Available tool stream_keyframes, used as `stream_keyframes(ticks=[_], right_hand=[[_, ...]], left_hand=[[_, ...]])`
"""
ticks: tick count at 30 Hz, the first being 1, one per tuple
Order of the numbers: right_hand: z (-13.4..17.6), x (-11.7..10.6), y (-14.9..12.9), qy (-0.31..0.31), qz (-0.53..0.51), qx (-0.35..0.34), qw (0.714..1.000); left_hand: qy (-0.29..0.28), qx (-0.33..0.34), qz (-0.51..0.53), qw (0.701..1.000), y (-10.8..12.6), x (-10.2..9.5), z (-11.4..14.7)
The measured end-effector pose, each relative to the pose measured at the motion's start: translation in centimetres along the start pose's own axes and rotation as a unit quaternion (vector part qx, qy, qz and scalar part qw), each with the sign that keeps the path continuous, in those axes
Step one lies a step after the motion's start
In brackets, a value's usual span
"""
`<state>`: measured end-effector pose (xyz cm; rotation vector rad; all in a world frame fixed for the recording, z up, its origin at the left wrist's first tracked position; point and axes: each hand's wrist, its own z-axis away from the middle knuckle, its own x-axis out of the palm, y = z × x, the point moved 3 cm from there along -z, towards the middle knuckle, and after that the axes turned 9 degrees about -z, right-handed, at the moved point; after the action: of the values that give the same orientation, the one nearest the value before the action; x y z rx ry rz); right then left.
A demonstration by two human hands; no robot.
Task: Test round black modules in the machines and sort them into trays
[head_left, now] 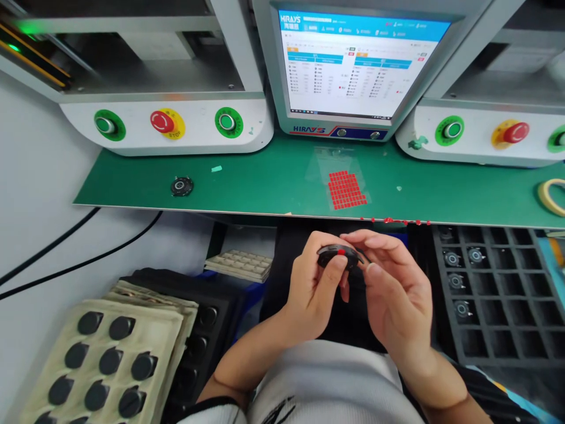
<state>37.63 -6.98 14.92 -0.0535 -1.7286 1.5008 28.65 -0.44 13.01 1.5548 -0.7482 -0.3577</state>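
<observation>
A round black part (pixel 329 258) with a small red sticker (pixel 341 252) on it is tilted up in front of my body, just below the bench edge. My left hand (pixel 314 285) grips it, thumb on the near face close to the sticker and fingers behind. At its right edge, my right hand (pixel 399 291) pinches a thin dark piece (pixel 362 257) between thumb and fingertips. Whether that piece is joined to the round part I cannot tell. Above lies a clear sheet of red stickers (pixel 346 189) on the green bench (pixel 265 182).
Another round black part (pixel 182 186) lies on the bench at left. A black compartment tray (pixel 494 300) at right holds several parts. Stacked pale trays (pixel 99 377) with black parts stand lower left. Machine panels (pixel 194 138), a monitor (pixel 353 65) and a tape roll (pixel 551 197) border the bench.
</observation>
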Motion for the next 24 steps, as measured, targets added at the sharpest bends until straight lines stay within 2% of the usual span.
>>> stream_keyframes(ticks=[3, 8, 12, 18, 24], right_hand=[[0.1, 0.7, 0.2, -0.016, 0.008, 0.038, 0.999], [0.0, 1.6, 0.7, -0.016, -0.021, 0.072, 0.997], [-0.3, 2.1, 1.1, 0.01, -0.059, 0.044, 0.997], [-0.7, 2.7, 2.4, 0.061, -0.11, 0.044, 0.991], [-1.0, 3.3, 3.4, 0.079, -0.171, 0.044, 0.981]], left_hand=[[-0.003, 0.048, -0.098, 0.994, 0.5, 0.1, -0.1], [0.014, 0.14, -0.259, 0.956, 1.9, 0.1, -0.5], [0.018, 0.166, -0.327, 0.93, 2.1, 0.0, -0.4], [0.021, 0.207, -0.391, 0.897, 1.5, -0.3, -0.6], [0.048, 0.236, -0.474, 0.847, 0.6, -1.7, -0.5]])
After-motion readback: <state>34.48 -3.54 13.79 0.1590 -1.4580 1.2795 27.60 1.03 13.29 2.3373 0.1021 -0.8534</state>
